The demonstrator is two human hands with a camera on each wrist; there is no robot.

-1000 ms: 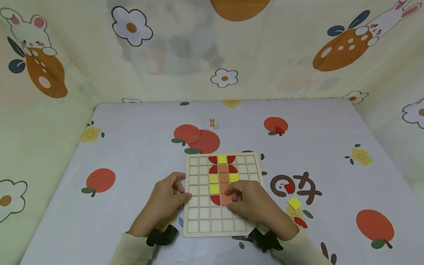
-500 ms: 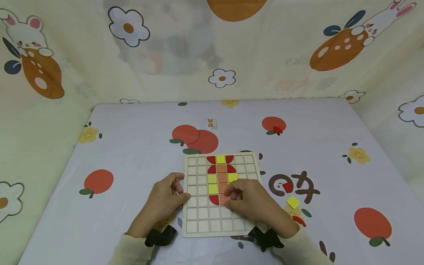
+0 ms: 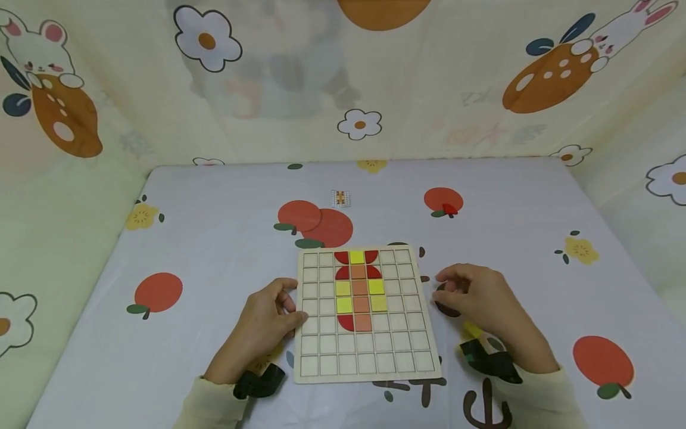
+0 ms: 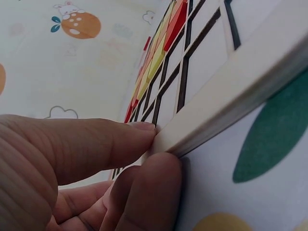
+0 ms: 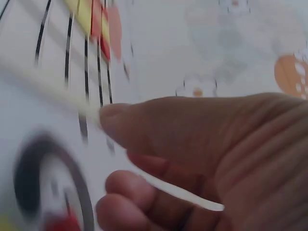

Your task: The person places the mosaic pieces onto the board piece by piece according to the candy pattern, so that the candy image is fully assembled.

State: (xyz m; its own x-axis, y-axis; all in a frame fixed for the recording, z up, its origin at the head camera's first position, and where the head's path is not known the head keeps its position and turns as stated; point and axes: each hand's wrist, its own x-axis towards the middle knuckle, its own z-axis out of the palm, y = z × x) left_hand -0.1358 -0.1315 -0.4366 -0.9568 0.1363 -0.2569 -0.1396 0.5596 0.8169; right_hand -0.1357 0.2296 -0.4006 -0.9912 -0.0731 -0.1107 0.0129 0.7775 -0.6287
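Wooden grid board (image 3: 364,316) is lying flat on the table (image 3: 214,238), and you are steadying its left edge with your left hand (image 3: 265,330): in the left wrist view the thumb (image 4: 96,144) and a finger are pinching that edge. On the board, red, yellow and orange tiles (image 3: 359,289) are filling a column of cells near the middle, with the bottom rows and both sides unfilled.

Your right hand (image 3: 482,301) is reaching out over the table just right of the board, fingers curled above the dark printed pattern. The right wrist view is blurred, but a red tile (image 5: 60,224) is showing just below your fingers (image 5: 130,192); whether you are grasping it already, I cannot tell. A yellow tile (image 3: 473,328) is peeking out beside your wrist, and another red piece (image 3: 450,209) is sitting far off on a printed fruit.

You seem to be at the fetching step, between placements. Next, the piece probably wants a clean pinch, then turning to match the pattern as you are lowering it into its cell.
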